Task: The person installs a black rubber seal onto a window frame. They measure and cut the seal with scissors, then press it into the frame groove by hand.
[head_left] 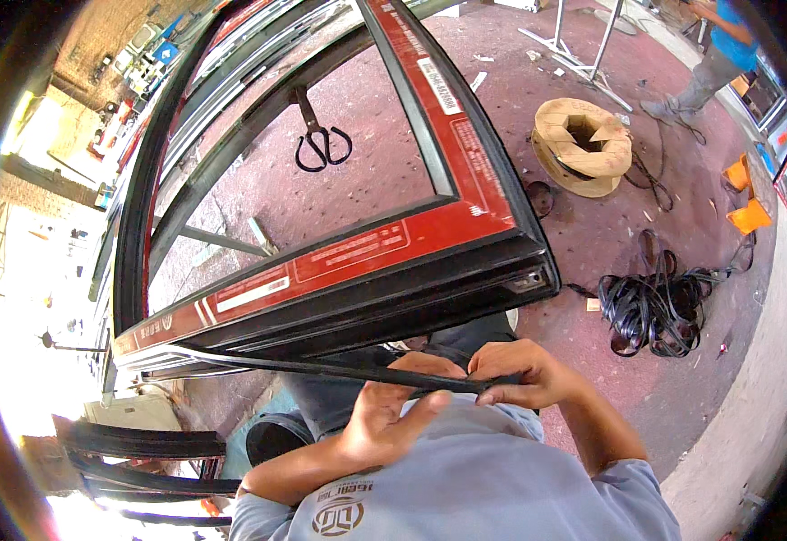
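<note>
A long black rubber sealing strip (pixel 321 367) stretches from the near left corner of a window frame to my hands in front of my shirt. My right hand (pixel 529 374) pinches its end between thumb and fingers. Close beside it, my left hand (pixel 389 410) is loosely closed around the strip, fingers above and thumb below. The large window frame (pixel 357 257) is black with red film on its face and lies raised in front of me. Black-handled scissors (pixel 321 149) hang at the frame's inner far bar. What lies under my left palm is hidden.
A cardboard-sided reel (pixel 583 144) stands on the red floor at right, with a tangled heap of black strip (pixel 655 302) nearer me. Orange pieces (pixel 748 212) lie by the right edge. Another person (pixel 722 63) stands far right. More black frame profiles (pixel 145 442) are at lower left.
</note>
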The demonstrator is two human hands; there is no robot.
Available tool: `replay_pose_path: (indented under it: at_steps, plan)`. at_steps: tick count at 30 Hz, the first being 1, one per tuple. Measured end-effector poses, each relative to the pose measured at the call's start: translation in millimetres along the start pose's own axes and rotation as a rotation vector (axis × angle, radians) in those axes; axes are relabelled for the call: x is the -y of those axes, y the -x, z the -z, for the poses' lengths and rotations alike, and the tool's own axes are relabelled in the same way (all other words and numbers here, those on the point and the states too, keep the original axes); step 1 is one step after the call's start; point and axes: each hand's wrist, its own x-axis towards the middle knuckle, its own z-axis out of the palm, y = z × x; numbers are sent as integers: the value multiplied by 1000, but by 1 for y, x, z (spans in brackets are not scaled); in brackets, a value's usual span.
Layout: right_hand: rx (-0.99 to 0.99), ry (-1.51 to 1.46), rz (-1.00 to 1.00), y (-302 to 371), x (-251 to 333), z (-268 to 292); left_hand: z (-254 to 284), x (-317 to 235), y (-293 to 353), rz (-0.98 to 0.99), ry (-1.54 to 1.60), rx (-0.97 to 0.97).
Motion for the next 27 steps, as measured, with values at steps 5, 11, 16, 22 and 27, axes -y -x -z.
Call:
replay_pose_path:
  at_steps: [5,11,16,22,27]
  plan:
    - [75,-84,-80,5,-11,18,-12,30,-20,-157,-226,-18]
    - [-418,-237,-325,-11,-97,35,-7,35,-24,-248,-453,-130]
    - [-363,-616,-121,-114,-133,41,5,54,-17,-114,-280,-125]
    - [-448,264,-80,-293,-161,25,17,60,-17,-52,-263,-61]
    - [-773,414,-32,-382,-206,33,23,109,-17,-484,-778,-88]
